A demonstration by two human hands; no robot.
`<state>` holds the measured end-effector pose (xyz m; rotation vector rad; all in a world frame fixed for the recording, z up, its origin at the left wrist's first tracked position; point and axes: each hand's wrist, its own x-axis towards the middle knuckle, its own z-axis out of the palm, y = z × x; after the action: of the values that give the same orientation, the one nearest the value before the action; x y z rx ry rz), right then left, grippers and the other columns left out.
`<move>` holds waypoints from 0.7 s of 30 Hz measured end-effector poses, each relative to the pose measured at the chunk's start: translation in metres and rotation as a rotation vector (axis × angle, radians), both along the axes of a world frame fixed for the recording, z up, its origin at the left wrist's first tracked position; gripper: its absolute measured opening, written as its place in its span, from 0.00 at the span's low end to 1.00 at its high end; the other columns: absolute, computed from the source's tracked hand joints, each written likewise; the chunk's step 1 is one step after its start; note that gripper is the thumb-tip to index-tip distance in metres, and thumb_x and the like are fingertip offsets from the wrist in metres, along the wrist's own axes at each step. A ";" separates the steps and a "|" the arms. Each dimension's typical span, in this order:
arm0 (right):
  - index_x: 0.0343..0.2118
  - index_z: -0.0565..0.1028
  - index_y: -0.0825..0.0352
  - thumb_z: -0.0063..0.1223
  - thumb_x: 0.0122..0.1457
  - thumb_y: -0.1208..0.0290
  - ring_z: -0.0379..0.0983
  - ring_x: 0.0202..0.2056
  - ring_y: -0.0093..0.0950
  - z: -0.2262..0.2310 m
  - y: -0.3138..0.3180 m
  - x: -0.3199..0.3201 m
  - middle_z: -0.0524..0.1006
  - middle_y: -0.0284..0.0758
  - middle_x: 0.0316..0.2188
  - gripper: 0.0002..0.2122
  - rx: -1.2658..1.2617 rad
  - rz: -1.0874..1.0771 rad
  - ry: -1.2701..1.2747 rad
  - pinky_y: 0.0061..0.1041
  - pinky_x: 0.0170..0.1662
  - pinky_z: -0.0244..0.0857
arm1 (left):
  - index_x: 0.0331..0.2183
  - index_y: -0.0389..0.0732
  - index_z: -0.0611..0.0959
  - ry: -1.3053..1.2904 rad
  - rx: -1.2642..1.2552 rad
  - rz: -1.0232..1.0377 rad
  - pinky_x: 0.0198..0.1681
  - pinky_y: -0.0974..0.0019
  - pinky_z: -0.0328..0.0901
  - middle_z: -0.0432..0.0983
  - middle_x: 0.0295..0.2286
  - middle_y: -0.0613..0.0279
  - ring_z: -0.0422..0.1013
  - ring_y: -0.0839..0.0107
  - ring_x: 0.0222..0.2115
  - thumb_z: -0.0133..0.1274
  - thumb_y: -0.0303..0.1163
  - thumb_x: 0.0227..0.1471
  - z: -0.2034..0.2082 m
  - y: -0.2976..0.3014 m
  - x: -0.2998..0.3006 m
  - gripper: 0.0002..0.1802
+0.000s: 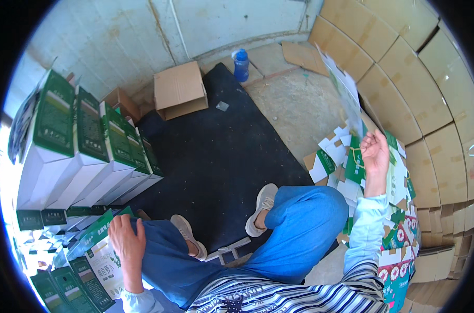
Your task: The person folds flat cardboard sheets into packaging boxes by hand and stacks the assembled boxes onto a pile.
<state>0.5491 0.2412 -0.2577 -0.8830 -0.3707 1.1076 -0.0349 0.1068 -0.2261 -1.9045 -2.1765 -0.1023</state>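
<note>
On the left, my left hand (126,240) bends its fingers over the edge of a green-and-white carton (104,263) beside my left thigh. Its fingertips are partly hidden. My right hand (375,150) is raised on the right, palm up, with the fingers loosely curled and nothing plainly held. Just past its fingertips, a thin white sheet-like piece (346,88) stands in the air, smeared by motion. Below that hand lies a loose heap of flat green-and-white carton pieces (354,161).
Green-and-white boxes (54,122) are stacked at the left. An opened brown cardboard box (179,88) sits on the black mat (221,156). A blue bottle (241,65) stands near the far wall. Brown cartons (404,78) form a wall on the right.
</note>
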 end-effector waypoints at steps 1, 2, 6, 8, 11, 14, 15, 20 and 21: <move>0.33 0.70 0.70 0.51 0.54 0.73 0.67 0.27 0.23 0.019 -0.007 -0.008 0.72 0.34 0.26 0.07 0.078 0.066 0.072 0.20 0.30 0.64 | 0.30 0.35 0.73 -0.009 0.020 0.007 0.39 0.56 0.59 0.67 0.28 0.52 0.64 0.54 0.34 0.51 0.36 0.47 -0.001 0.003 0.002 0.13; 0.35 0.69 0.72 0.49 0.55 0.73 0.66 0.27 0.23 0.036 -0.012 -0.021 0.71 0.34 0.26 0.08 0.156 0.145 0.152 0.21 0.30 0.63 | 0.30 0.36 0.73 -0.018 0.007 -0.009 0.39 0.56 0.59 0.67 0.28 0.53 0.65 0.55 0.34 0.52 0.37 0.46 0.000 0.003 0.004 0.13; 0.41 0.67 0.75 0.44 0.57 0.72 0.63 0.29 0.22 0.090 -0.036 -0.082 0.68 0.33 0.27 0.12 0.327 0.379 0.369 0.22 0.32 0.62 | 0.27 0.37 0.73 -0.037 0.018 -0.042 0.38 0.57 0.59 0.68 0.27 0.55 0.65 0.58 0.33 0.55 0.38 0.44 -0.002 0.004 0.003 0.14; 0.42 0.67 0.74 0.43 0.57 0.72 0.63 0.28 0.22 0.099 -0.047 -0.117 0.68 0.32 0.27 0.12 0.333 0.440 0.458 0.21 0.31 0.61 | 0.26 0.37 0.73 -0.033 0.031 -0.081 0.37 0.58 0.59 0.68 0.26 0.55 0.66 0.58 0.33 0.55 0.39 0.43 -0.002 0.006 0.003 0.15; 0.43 0.67 0.72 0.41 0.58 0.73 0.63 0.27 0.22 0.095 -0.070 -0.173 0.67 0.31 0.26 0.12 0.295 0.543 0.659 0.20 0.30 0.60 | 0.27 0.38 0.73 -0.055 0.038 -0.063 0.37 0.58 0.60 0.68 0.27 0.54 0.66 0.57 0.33 0.55 0.39 0.43 -0.006 0.004 -0.001 0.15; 0.42 0.68 0.72 0.42 0.59 0.73 0.63 0.27 0.22 0.074 -0.102 -0.231 0.67 0.31 0.25 0.11 0.207 0.612 0.889 0.21 0.30 0.61 | 0.27 0.37 0.74 -0.058 0.058 -0.053 0.37 0.57 0.60 0.69 0.27 0.54 0.66 0.57 0.33 0.54 0.40 0.44 -0.007 0.002 -0.003 0.15; 0.41 0.68 0.71 0.42 0.59 0.72 0.64 0.27 0.22 0.061 -0.112 -0.249 0.67 0.31 0.25 0.10 0.173 0.642 0.964 0.20 0.30 0.61 | 0.27 0.37 0.74 -0.055 0.065 -0.054 0.37 0.57 0.60 0.69 0.27 0.54 0.66 0.57 0.33 0.54 0.41 0.44 -0.007 0.000 -0.005 0.16; 0.40 0.70 0.72 0.42 0.60 0.72 0.65 0.27 0.22 -0.033 -0.166 -0.303 0.68 0.31 0.25 0.10 -0.148 0.690 1.154 0.21 0.33 0.64 | 0.29 0.37 0.75 -0.117 0.107 -0.017 0.39 0.58 0.60 0.71 0.28 0.54 0.68 0.57 0.34 0.54 0.43 0.44 -0.007 -0.004 -0.008 0.18; 0.40 0.70 0.72 0.42 0.60 0.72 0.65 0.28 0.22 -0.047 -0.178 -0.306 0.68 0.31 0.25 0.10 -0.174 0.725 1.170 0.20 0.34 0.64 | 0.29 0.37 0.75 -0.113 0.111 -0.011 0.39 0.58 0.60 0.71 0.28 0.54 0.68 0.57 0.34 0.54 0.43 0.44 -0.006 -0.004 -0.007 0.18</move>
<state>0.2430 0.0632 -0.3047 -0.0998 0.4348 2.1351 -0.0417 0.1032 -0.2321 -1.8916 -2.1826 -0.3336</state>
